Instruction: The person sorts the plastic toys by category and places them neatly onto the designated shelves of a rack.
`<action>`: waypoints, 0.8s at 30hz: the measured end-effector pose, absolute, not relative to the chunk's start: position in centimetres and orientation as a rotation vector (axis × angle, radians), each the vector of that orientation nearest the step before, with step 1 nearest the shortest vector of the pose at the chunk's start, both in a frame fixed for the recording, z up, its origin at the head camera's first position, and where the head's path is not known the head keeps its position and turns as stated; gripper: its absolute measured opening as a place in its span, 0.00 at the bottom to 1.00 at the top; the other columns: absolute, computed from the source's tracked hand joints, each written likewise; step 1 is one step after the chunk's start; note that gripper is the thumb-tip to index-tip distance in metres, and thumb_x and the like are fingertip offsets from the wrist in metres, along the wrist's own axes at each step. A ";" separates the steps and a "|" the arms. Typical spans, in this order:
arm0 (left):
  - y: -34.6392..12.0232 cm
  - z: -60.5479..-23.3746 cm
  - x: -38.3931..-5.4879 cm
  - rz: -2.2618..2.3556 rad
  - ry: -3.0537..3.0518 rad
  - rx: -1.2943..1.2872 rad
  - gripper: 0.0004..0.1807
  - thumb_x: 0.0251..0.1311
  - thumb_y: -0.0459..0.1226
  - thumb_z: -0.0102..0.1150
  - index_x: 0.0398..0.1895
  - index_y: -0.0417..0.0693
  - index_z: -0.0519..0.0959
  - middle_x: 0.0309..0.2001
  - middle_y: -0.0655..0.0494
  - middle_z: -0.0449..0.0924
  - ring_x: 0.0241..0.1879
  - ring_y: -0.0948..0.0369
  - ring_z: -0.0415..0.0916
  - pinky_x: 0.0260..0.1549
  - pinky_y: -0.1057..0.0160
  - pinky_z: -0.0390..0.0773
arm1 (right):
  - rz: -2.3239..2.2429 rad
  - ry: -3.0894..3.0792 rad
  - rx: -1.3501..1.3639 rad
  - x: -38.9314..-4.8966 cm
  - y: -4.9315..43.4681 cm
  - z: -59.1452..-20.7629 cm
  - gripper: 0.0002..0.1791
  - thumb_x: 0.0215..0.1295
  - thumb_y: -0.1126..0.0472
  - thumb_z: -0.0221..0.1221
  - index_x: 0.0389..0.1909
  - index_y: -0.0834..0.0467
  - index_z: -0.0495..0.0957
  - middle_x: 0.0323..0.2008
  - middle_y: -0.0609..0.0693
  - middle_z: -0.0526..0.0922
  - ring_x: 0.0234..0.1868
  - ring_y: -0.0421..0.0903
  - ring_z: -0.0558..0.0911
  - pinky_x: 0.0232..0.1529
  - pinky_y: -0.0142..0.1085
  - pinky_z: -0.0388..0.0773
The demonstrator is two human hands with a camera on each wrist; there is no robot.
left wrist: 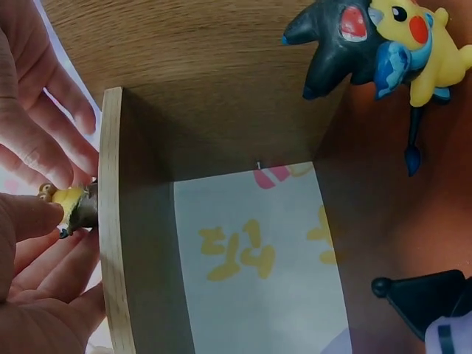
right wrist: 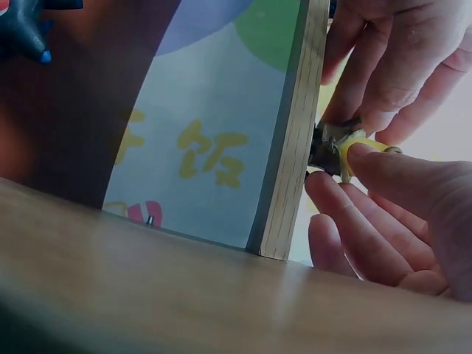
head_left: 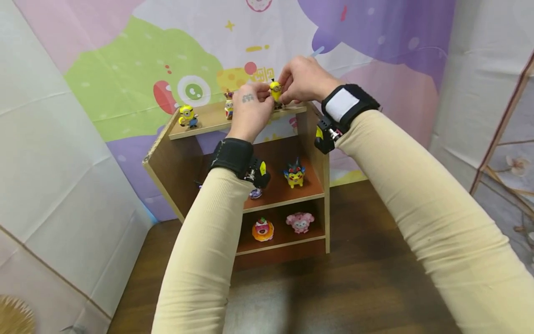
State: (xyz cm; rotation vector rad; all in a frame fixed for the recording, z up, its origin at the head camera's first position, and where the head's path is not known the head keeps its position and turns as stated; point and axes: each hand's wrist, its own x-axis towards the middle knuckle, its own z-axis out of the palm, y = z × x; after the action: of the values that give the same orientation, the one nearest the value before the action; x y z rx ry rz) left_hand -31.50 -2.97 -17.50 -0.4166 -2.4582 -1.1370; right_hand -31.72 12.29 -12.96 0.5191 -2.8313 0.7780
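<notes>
Both hands are at the right end of the cabinet's top shelf (head_left: 204,121), around a small yellow Minion figurine (head_left: 275,91). My left hand (head_left: 253,104) pinches it from the left with thumb and fingers. From the right, my right hand (head_left: 306,80) also pinches it. In the wrist views the figurine's dark lower end (left wrist: 88,205) meets the shelf board's surface (right wrist: 291,147), and fingers cover part of its body. A crowned Minion figurine (head_left: 229,107) stands just left of my left hand. Another Minion figurine (head_left: 187,116) stands at the shelf's left end.
Below, the middle shelf holds a yellow figurine with a dark hood (head_left: 295,174) and a partly hidden purple one (head_left: 256,193). A pink figurine with an orange ring (head_left: 263,229) and a pink plush-like figurine (head_left: 300,222) occupy the bottom shelf. A patterned curtain (head_left: 146,55) hangs behind.
</notes>
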 end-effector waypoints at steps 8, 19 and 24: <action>-3.0 -17.6 -31.3 -1.120 -2.462 -0.422 0.17 0.72 0.35 0.56 0.60 0.41 0.81 0.54 0.48 0.86 0.56 0.60 0.82 0.50 0.67 0.80 | 0.784 -2.831 0.517 -31.6 12.3 -12.9 0.21 0.66 0.63 0.66 0.58 0.66 0.80 0.50 0.58 0.87 0.36 0.46 0.85 0.29 0.25 0.78; -3.5 -17.6 -30.9 -1.115 -2.459 -0.387 0.16 0.72 0.34 0.56 0.59 0.39 0.81 0.54 0.47 0.85 0.55 0.59 0.81 0.50 0.67 0.80 | 0.798 -2.831 0.541 -31.3 11.8 -12.6 0.22 0.65 0.63 0.67 0.58 0.66 0.79 0.50 0.58 0.87 0.33 0.40 0.84 0.29 0.24 0.77; -3.7 -17.7 -30.7 -1.127 -2.455 -0.392 0.17 0.72 0.34 0.57 0.60 0.39 0.80 0.54 0.47 0.85 0.55 0.58 0.82 0.51 0.67 0.80 | 0.807 -2.832 0.554 -31.2 11.7 -12.6 0.23 0.65 0.62 0.67 0.58 0.66 0.79 0.50 0.59 0.87 0.27 0.34 0.81 0.29 0.25 0.78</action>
State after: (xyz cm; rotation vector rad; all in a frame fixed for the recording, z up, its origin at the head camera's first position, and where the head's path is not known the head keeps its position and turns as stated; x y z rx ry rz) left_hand -30.75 -3.66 -17.74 -0.3920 -2.4552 -1.1266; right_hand -31.21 11.71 -12.60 0.5536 -2.8318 0.8071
